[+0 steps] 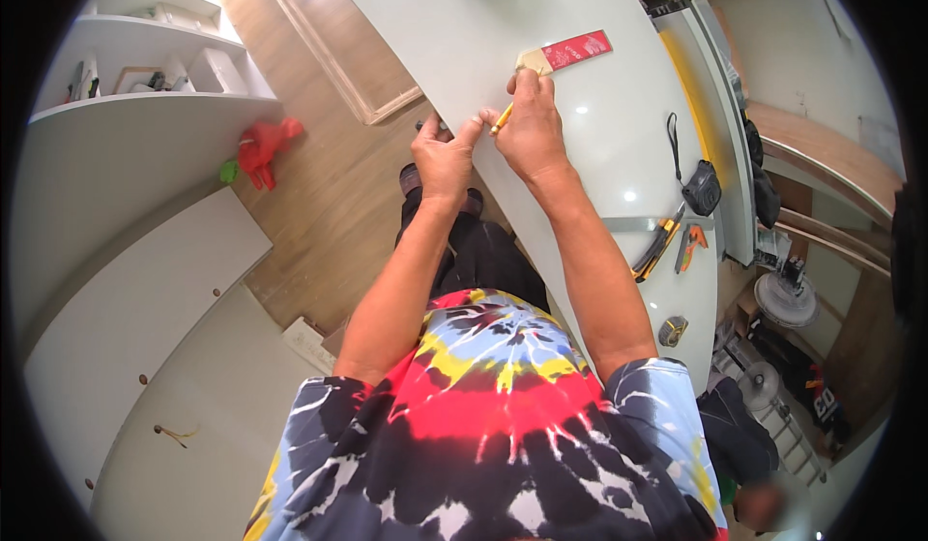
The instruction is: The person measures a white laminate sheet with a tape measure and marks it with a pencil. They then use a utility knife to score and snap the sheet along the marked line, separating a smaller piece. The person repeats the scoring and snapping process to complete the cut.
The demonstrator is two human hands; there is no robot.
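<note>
**Pencil work at the near-left edge of the white worktop**

Right hand [532,135]: fingers closed round a slim yellow pencil [502,119], lower end slanting toward the left edge of the white worktop [628,135]. Left hand [447,162]: curled at that same edge, thumb and forefinger close to the pencil. A small dark item shows by its fingers; cannot tell whether it is gripped.

Step in hand, by my reading: marking or lining up a spot at the edge. Any mark is too small to see. The next move seems to call for a braced left hand and a steady, light pencil.

Just beyond the right fingertips, lying on the worktop: a flat red strip [577,50] with a pale, tan end; contact with the fingers unclear.

Worktop itself: smooth, glossy, throwing back small spots of light. Toward its right edge: rounded black device [702,189] with a looped cord, flat grey metal strip [633,224], slender yellow-and-black cutter [657,251], orange-and-grey hand tool [690,248], squat yellow-and-black tape measure [673,330]. Left of the worktop, below: wood-grain floor [333,188], crumpled red bag [259,152].
</note>
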